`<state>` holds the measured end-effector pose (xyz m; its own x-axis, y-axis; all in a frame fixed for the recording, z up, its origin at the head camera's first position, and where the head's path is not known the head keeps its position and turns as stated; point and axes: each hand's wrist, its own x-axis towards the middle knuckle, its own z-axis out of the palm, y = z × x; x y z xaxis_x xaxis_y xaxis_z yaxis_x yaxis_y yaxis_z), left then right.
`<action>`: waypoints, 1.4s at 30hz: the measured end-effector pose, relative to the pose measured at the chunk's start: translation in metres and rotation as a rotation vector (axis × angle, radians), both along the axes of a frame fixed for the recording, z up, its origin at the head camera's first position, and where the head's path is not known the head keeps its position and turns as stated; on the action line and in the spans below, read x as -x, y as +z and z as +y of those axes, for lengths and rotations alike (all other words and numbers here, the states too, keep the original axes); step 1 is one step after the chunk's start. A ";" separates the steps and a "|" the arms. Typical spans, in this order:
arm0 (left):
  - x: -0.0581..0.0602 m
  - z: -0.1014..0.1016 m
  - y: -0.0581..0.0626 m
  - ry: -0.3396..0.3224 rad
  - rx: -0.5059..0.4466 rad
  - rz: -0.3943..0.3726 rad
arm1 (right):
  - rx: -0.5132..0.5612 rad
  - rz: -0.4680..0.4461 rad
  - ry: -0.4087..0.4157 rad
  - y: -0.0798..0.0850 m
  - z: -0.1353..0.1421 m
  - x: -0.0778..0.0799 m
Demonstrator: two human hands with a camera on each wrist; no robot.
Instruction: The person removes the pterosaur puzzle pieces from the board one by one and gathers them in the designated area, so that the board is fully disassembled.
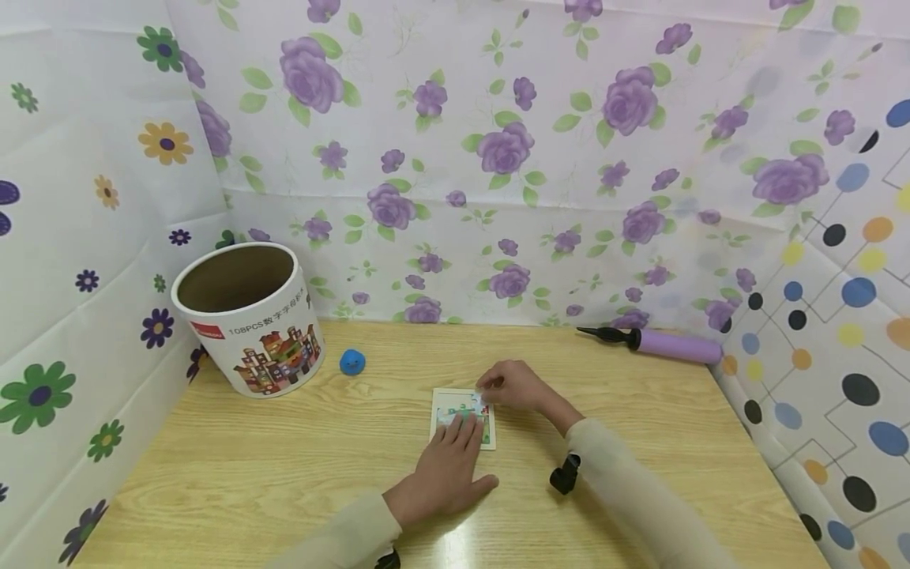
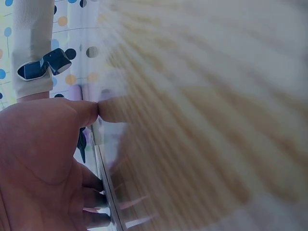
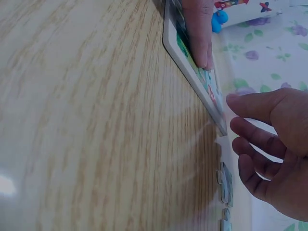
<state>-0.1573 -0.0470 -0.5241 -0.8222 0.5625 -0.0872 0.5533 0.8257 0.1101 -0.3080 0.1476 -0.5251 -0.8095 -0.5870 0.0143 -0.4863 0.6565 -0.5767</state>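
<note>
Wood-grain table (image 1: 306,458), floral cloth (image 1: 455,158) behind: one puzzle board (image 1: 446,400), between the hands.
Board lies under the fingers of the nearer, flat left hand (image 1: 446,474), long axis apparently running away; right hand (image 1: 522,386), fingers loosely curled, is at the far right corner, grip indeterminable. Visible: two loose pieces (image 3: 225,185), one bucket (image 1: 273,336), one blue toy (image 1: 351,362), one pump (image 1: 675,345).
</note>
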 end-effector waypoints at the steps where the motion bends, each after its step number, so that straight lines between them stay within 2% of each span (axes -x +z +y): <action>1: 0.000 0.000 0.000 0.002 -0.004 -0.004 | 0.003 0.001 0.005 -0.001 0.000 0.000; 10: 0.000 -0.001 0.000 0.003 -0.014 -0.005 | -0.001 -0.024 0.048 -0.005 -0.002 0.001; 21: 0.000 -0.001 -0.001 0.000 -0.009 0.000 | -0.032 -0.001 0.019 -0.002 -0.004 -0.002; 33: 0.001 -0.002 -0.003 0.000 -0.031 0.003 | 0.055 -0.054 0.017 0.005 -0.003 -0.005; 42: 0.000 -0.001 -0.002 0.006 -0.024 0.005 | 0.134 -0.063 -0.009 0.018 0.014 -0.008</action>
